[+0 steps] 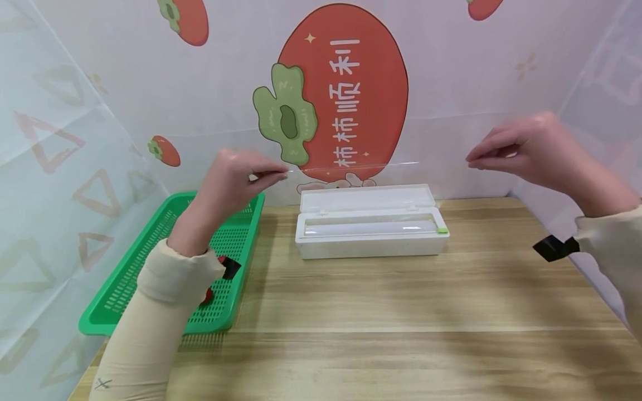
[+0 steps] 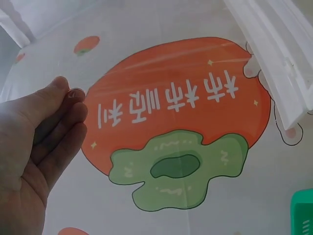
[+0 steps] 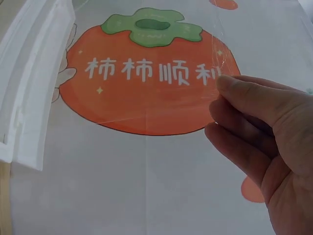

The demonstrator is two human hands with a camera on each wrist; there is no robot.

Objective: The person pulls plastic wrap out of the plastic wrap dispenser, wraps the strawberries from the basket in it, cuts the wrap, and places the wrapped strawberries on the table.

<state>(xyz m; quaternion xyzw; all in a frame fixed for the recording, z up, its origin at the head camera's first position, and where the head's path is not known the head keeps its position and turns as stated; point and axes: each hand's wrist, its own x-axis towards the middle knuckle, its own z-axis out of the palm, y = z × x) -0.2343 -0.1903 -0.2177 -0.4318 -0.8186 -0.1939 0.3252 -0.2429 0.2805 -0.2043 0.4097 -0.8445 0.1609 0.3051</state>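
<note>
The left hand (image 1: 228, 178) and right hand (image 1: 531, 159) closely pinch clear film (image 3: 224, 56) (barely visible), a white box (image 1: 373, 249) standing far.

Bench (image 1: 361, 295), wood-grained, with a thin dark line parallel to its rear edge. Behind that edge rises a pale, creased back sheet (image 1: 446, 72), printed with a large orange-red persimmon (image 1: 378, 111), its green calyx (image 1: 271, 114) and white Chinese characters (image 1: 345, 103). A whitish left sheet (image 1: 30, 206) with triangle outlines (image 1: 97, 192) flanks the left edge; a pale right sheet (image 1: 597, 133), the right. Soft shadows (image 1: 582, 345) darken the bench's right side.
</note>
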